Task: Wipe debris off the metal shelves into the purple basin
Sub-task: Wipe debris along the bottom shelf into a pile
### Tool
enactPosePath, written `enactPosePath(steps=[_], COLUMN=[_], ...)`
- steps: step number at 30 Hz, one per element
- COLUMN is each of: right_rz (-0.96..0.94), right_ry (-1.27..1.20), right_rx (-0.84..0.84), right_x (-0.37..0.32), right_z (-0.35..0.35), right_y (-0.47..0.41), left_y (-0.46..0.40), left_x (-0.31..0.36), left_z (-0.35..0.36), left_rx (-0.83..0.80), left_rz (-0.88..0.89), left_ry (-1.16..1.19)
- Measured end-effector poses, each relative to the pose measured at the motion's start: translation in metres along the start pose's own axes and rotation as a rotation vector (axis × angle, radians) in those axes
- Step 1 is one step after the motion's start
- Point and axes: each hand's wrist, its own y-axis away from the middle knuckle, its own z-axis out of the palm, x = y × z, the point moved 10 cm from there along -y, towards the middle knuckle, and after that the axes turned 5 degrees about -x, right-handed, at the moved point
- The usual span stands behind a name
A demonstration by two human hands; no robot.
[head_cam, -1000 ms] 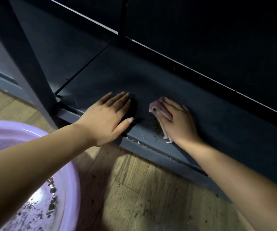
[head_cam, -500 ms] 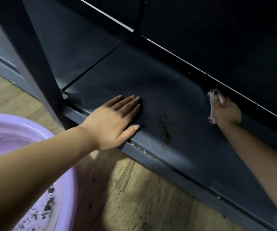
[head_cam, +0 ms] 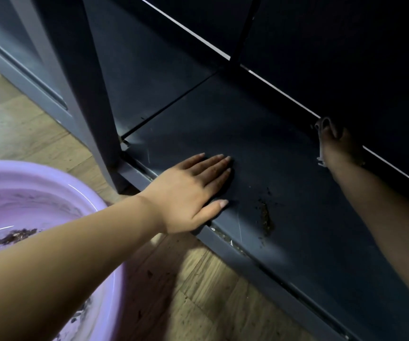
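Note:
My left hand (head_cam: 193, 190) lies flat, palm down, on the front part of the dark metal bottom shelf (head_cam: 284, 173). A small ridge of brown debris (head_cam: 264, 217) sits on the shelf just right of that hand, near the front edge. Far back on the shelf my right hand (head_cam: 338, 146) presses a pale cloth (head_cam: 321, 141) against the shelf, partly under the shelf above. The purple basin (head_cam: 51, 183) stands on the floor at lower left, with dark debris inside, and my left forearm crosses over it.
A dark upright post (head_cam: 95, 94) of the rack stands between the basin and the shelf. The wooden floor (head_cam: 198, 286) in front carries scattered crumbs. The upper shelf's edge (head_cam: 284, 92) overhangs the back.
My right hand has carried the cloth from beside my left hand to the far back right of the shelf, leaving a ridge of debris. My left hand stayed put.

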Motion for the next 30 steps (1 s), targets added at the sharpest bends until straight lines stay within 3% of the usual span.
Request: enactPosePath(steps=[4, 8, 11, 13, 19, 23, 26, 30], right_rz=[-0.020, -0.027, -0.245, -0.409, -0.618, -0.601, -0.480, -0.351], right_ry=[-0.085, -0.327, -0.424, -0.403, -0.317, -0.294, -0.372, -0.178], right_rx=[-0.032, -0.263, -0.415, -0.511, -0.648, -0.709, -0.638, -0.179], right_x=[-0.012, -0.035, -0.069, -0.079, -0.068, -0.054, -0.042, -0.005], right_z=[0.006, 0.033, 0.044, 0.048, 0.047, 0.044, 0.033, -0.008], right_y=[0.001, 0.009, 0.040, 0.071, 0.157, 0.183, 0.171, 0.121], left_y=[0.000, 0.000, -0.001, -0.001, -0.002, -0.002, 0.000, 0.008], left_x=[0.000, 0.002, 0.002, 0.003, 0.004, 0.004, 0.005, -0.005], left_z=[0.000, 0.001, 0.000, -0.001, -0.002, -0.002, -0.005, -0.012], left_rx=[-0.011, -0.020, -0.022, -0.019, -0.012, -0.005, 0.006, 0.042], left_rz=[-0.002, 0.005, 0.010, 0.016, 0.029, 0.038, 0.051, 0.017], left_ry=[-0.003, -0.007, -0.021, -0.032, -0.029, -0.026, -0.028, -0.044])
